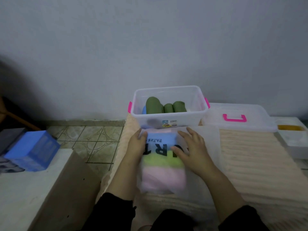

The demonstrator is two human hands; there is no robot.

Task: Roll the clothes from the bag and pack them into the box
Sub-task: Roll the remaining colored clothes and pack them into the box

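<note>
The bag (201,147) is a frosted, see-through sack lying flat on a ribbed beige mat (253,155); its edges blur into the mat, so its full outline is hard to trace. Inside it, a folded garment (162,165) w/ blue, lime and pink bands shows through the film. Black letters on it read upside down, approx. "R T", w/ more letters covered by the right hand; a smaller line reads roughly "PAZZE", the rest hidden.

The box (169,105), clear plastic w/ pink latches, stands at 12 o'clock from the garment, touching the bag's far end. It holds three green rolls (165,105) and a blue one, mostly hidden at 9 o'clock of them. A sticker on its front wall is too small to read. Its lid (236,118), w/ a pink handle, lies at 3 o'clock of the box.

Left hand (137,144): fingers curled over the garment's left edge, grip loose, thumb side hidden. Right hand (190,147): palm down, fingers spread flat on the bag over the garment, not closed on anything. Both sleeves are dark and cut off at the frame's bottom.
</note>
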